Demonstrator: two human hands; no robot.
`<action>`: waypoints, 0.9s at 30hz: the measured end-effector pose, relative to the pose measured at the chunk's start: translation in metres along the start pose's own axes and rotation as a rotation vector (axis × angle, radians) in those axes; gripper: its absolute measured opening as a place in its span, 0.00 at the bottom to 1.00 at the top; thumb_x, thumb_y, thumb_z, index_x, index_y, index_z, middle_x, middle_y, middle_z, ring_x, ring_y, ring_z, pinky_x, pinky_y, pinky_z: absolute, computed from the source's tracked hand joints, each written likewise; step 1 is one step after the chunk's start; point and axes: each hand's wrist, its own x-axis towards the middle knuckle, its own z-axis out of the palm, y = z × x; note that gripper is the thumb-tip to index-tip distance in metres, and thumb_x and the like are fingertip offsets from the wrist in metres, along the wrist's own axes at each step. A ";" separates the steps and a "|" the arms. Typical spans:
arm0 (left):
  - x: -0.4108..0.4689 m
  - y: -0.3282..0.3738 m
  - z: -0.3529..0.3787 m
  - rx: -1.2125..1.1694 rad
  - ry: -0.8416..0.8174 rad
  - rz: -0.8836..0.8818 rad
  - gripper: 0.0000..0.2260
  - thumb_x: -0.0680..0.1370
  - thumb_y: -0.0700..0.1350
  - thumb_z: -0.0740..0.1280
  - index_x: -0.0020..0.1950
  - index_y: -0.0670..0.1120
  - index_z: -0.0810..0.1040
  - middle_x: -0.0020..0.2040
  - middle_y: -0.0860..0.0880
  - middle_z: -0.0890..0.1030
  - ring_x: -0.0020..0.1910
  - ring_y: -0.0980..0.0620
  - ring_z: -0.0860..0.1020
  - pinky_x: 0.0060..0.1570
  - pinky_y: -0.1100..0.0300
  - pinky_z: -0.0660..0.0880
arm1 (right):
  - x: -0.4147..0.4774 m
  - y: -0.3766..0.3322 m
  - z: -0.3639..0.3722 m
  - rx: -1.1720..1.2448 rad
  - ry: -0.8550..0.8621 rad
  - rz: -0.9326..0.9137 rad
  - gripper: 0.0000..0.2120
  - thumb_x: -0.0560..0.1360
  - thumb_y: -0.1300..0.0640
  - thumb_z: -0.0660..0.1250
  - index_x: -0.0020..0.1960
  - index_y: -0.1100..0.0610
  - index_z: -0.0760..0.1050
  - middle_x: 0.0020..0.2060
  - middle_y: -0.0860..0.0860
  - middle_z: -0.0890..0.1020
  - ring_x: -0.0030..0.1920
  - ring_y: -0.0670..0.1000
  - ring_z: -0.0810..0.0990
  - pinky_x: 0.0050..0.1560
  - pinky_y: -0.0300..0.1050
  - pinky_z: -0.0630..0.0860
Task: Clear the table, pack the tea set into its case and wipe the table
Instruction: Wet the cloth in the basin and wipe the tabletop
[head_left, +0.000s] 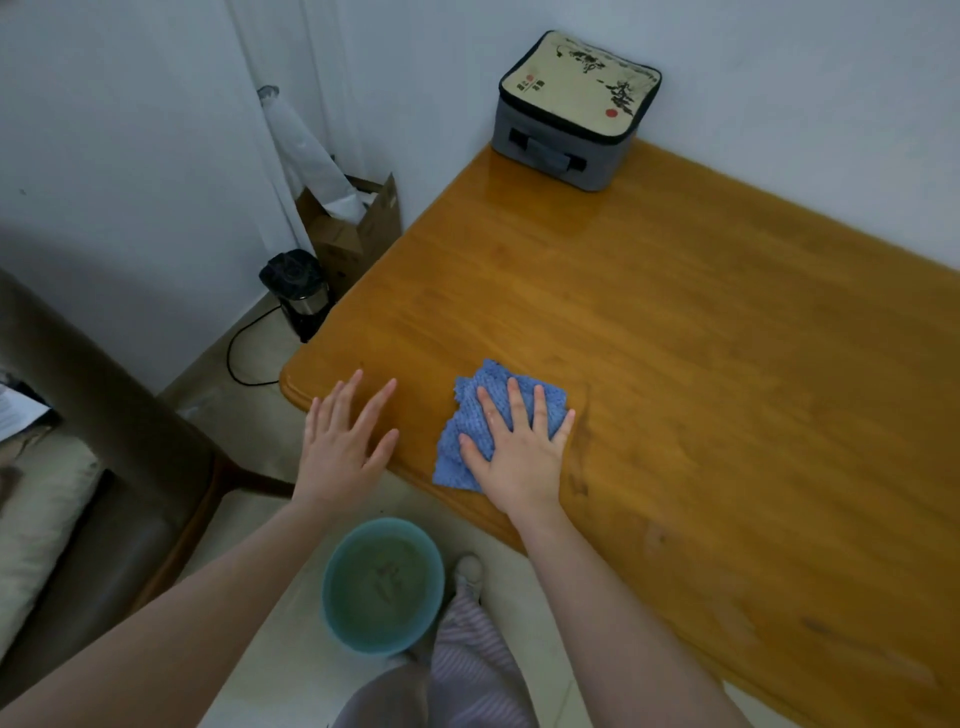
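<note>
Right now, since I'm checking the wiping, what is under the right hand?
The right hand presses flat on a blue cloth on the table. The cloth part beneath the palm, and the wood under the cloth, are hidden.

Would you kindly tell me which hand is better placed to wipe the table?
The right hand: it lies flat on the blue cloth on the table; the left hand is empty at the edge.

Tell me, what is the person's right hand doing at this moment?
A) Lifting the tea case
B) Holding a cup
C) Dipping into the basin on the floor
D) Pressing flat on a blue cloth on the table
D: the right hand lies flat, fingers straight, on the blue cloth on the wooden table; the closed case stands apart at the far corner.
</note>
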 end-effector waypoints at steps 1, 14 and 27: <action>-0.002 0.001 0.001 0.021 -0.012 0.002 0.27 0.77 0.66 0.46 0.77 0.65 0.47 0.80 0.50 0.47 0.78 0.48 0.45 0.75 0.46 0.41 | -0.006 0.008 -0.001 0.000 0.008 0.023 0.31 0.76 0.30 0.45 0.77 0.39 0.56 0.78 0.50 0.58 0.78 0.60 0.49 0.71 0.73 0.41; -0.025 -0.016 -0.007 0.084 -0.028 -0.171 0.30 0.79 0.64 0.49 0.77 0.61 0.40 0.80 0.48 0.42 0.78 0.46 0.43 0.75 0.45 0.40 | -0.029 0.020 0.001 -0.031 0.038 0.044 0.30 0.77 0.31 0.44 0.77 0.37 0.51 0.77 0.58 0.57 0.77 0.66 0.51 0.70 0.75 0.45; 0.018 -0.039 -0.015 -0.087 0.150 -0.385 0.25 0.82 0.54 0.54 0.78 0.57 0.52 0.79 0.47 0.51 0.78 0.44 0.49 0.75 0.43 0.44 | 0.080 -0.065 0.005 -0.007 -0.075 -0.128 0.36 0.75 0.29 0.40 0.79 0.42 0.48 0.79 0.53 0.50 0.78 0.62 0.41 0.72 0.70 0.37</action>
